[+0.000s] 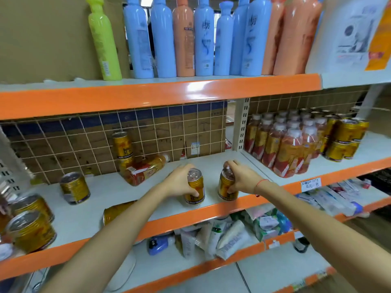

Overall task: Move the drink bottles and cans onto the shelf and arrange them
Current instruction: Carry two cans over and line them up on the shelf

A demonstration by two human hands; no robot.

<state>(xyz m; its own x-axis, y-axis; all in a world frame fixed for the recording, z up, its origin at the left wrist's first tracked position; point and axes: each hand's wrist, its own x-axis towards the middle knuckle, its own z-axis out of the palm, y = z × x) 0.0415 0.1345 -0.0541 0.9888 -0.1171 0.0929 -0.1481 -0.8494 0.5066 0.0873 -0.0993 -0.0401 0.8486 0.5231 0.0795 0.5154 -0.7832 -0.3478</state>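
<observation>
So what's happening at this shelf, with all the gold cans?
A person is stocking the middle shelf. The left hand grips one upright gold can and the right hand grips another, both near the front edge. Further left, more cans stand scattered, one can lies tipped over, and a bottle lies on its side.

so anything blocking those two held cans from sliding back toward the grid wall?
Nothing visible directly behind the left hand's can or the right hand's can; the shelf there is bare. The fallen bottle lies off to the left, apart from both.
</observation>
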